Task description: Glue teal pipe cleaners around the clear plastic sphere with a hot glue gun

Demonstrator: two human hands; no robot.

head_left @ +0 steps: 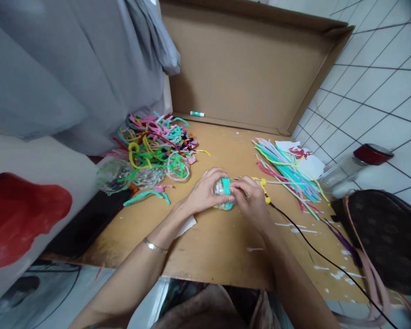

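Note:
My left hand [207, 193] is closed around a small clear container [219, 187] with a turquoise pipe cleaner [227, 186] wrapped around it. The fingers of my right hand [250, 196] are pinched at the right side of the container, on the turquoise wrap. Their tips partly hide what they grip. Just beyond my right hand lies a yellow glue gun [265, 189], its black cord [304, 235] running off to the lower right.
At the left is a tangled heap of pipe cleaners [154, 137] beside clear plastic pieces [114, 176] and a black phone-like slab [85, 224]. Straight pipe cleaners [284, 164], a clear bottle [349, 167] and a brown bag [383, 237] are at the right. Cardboard [239, 68] stands behind a glue stick [197, 114].

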